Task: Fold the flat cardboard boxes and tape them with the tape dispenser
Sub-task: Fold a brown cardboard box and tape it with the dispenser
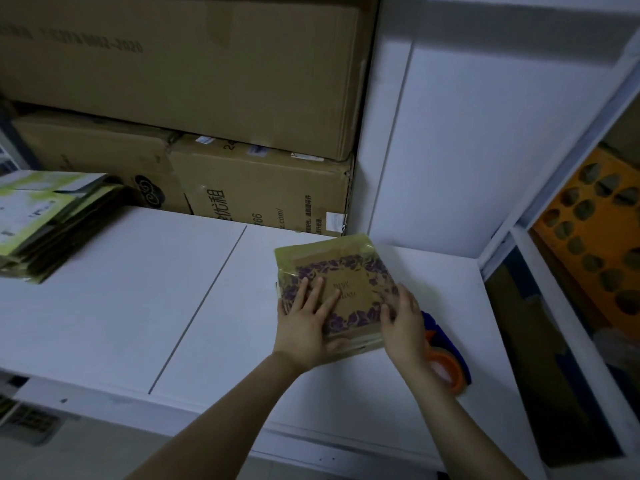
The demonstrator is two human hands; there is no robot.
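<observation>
I pressed my left hand (304, 320) flat, fingers spread, on the folded box (332, 261) near the worktop's (138, 306) back right corner to steady it. My right hand (403, 317) curled over its right edge, the tape dispenser (448, 367) just beside, within reach.

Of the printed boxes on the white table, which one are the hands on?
The lone purple-wreath box beside the tape dispenser: left hand flat on top, right hand at its edge. The rest sit in a stack far left.
</observation>
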